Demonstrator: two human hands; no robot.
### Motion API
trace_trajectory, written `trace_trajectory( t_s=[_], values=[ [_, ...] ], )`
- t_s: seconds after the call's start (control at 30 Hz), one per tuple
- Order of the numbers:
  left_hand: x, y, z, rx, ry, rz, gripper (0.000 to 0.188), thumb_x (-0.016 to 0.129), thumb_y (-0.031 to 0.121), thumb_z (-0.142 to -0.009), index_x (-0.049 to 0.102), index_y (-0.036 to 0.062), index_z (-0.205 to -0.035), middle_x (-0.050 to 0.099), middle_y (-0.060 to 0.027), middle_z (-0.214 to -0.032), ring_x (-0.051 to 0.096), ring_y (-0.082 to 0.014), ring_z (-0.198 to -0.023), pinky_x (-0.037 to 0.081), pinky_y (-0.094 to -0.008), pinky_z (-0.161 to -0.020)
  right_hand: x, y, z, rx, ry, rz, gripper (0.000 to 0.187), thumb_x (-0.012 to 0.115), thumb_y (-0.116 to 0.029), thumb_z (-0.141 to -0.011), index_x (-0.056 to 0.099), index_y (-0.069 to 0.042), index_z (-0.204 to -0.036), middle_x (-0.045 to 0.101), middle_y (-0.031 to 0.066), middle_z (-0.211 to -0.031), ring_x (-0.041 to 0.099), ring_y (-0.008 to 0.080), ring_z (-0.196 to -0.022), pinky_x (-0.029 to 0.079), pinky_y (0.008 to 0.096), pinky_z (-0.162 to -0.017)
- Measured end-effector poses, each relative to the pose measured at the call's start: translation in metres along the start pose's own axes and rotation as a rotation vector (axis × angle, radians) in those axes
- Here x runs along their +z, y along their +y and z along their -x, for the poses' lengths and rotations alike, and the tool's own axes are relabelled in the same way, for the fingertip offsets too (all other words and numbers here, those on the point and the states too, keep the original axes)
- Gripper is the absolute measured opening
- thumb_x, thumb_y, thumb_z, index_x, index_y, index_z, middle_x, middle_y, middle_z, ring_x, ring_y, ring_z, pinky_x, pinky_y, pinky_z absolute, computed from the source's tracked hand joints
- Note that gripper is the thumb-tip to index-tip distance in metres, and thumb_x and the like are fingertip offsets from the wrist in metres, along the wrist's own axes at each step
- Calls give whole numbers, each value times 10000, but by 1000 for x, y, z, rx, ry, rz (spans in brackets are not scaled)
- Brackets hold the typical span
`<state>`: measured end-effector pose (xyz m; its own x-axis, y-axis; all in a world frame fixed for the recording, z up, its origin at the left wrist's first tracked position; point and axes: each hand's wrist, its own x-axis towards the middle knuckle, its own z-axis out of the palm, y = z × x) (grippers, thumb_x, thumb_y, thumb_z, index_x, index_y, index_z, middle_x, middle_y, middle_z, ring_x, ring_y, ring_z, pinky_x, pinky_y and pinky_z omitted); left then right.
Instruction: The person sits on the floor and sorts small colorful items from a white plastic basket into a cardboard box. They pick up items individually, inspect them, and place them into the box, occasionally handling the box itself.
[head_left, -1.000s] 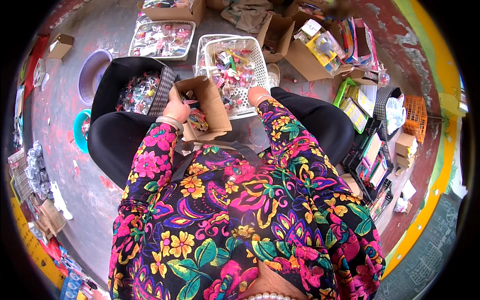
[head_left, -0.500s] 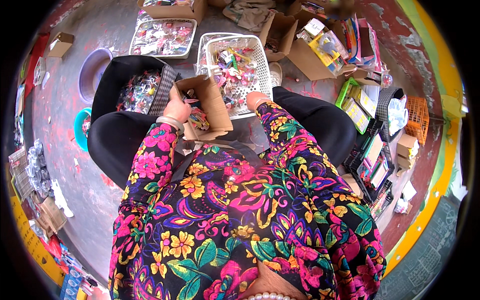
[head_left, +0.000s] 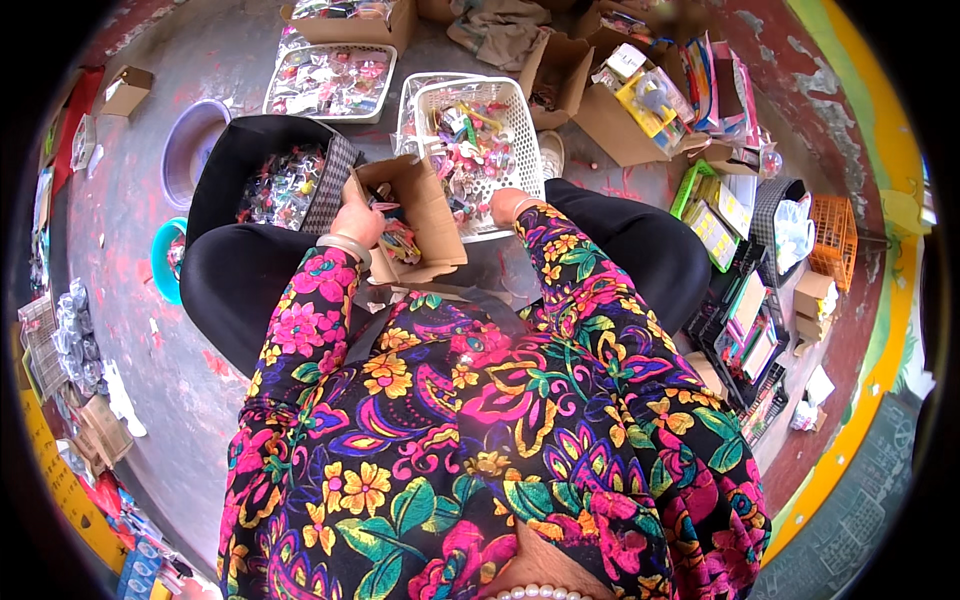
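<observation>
My left hand (head_left: pixel 357 222) is closed on the left wall of a small open cardboard box (head_left: pixel 430 215). Colourful small items (head_left: pixel 402 243) lie inside this box, and a pinkish piece shows beside my fingers. At the near right part of a white plastic basket (head_left: pixel 527 130), my right hand (head_left: pixel 506 207) has its fingers curled; what they hold, if anything, is hidden. Small trinkets (head_left: pixel 468 145) in pink, green and yellow fill the basket. Left of the cardboard box, a black fabric bin (head_left: pixel 222 165) holds many small items in clear wrappers.
A second white basket (head_left: pixel 268 100) of wrapped items stands farther off, near a purple basin (head_left: pixel 172 155) and a teal bowl (head_left: pixel 160 262). Cardboard boxes (head_left: pixel 622 130) sit at the far right. A green basket (head_left: pixel 690 180), black crates (head_left: pixel 745 385) and an orange crate (head_left: pixel 832 240) line the right.
A pinkish piece now shows by my left fingers at the cardboard box. My right hand stays at the white basket with little movement. The whole view has shifted slightly.
</observation>
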<state>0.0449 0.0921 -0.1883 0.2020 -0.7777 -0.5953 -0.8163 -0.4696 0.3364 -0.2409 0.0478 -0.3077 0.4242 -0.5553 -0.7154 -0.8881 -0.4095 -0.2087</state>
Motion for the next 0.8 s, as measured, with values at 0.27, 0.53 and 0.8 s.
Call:
trace_trajectory(
  t_s=[0.27,0.53,0.8],
  values=[
    [5,-5,-3,4,15,-4,634,503,169,-736,245,25,-1297,558,-272,-997,536,-395,-944,426,-430,-833,-16,-5,2,7,-65,-131,203,552,-109,-698,638,-11,-855,617,175,-919,602,289,-857,482,343,-712],
    [4,-6,-3,-4,6,17,680,494,168,-742,175,56,-1332,563,-268,-992,544,-392,-940,430,-425,-828,-83,-17,35,-386,-108,-1877,175,519,-128,-817,547,-57,-974,599,51,-896,591,167,-840,502,314,-698],
    [3,-2,-3,5,11,18,617,506,201,-762,234,2,-1279,561,-268,-999,548,-381,-945,426,-419,-834,-105,-48,57,-544,-69,-2085,292,454,-66,-839,473,26,-1115,577,164,-1016,584,234,-896,493,297,-716]
  ],
)
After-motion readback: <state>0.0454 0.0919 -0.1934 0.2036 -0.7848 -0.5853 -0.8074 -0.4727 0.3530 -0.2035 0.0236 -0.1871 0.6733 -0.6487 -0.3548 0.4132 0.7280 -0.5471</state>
